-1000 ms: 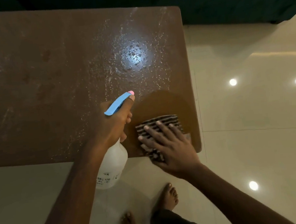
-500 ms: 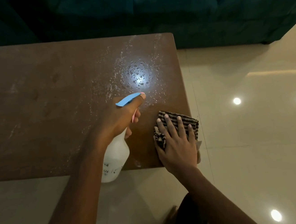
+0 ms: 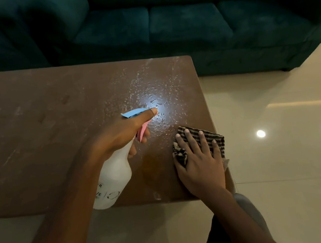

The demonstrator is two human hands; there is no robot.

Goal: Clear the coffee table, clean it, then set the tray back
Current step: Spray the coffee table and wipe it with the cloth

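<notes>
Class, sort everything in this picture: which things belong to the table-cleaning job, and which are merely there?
Job: coffee table, wet with droplets; spray bottle in left hand; striped cloth under right hand.
Merely there: sofa; tiled floor.

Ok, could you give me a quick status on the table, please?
Left hand grips bottle. Right hand flat on cloth. Table wet, droplets beyond cloth.
</notes>
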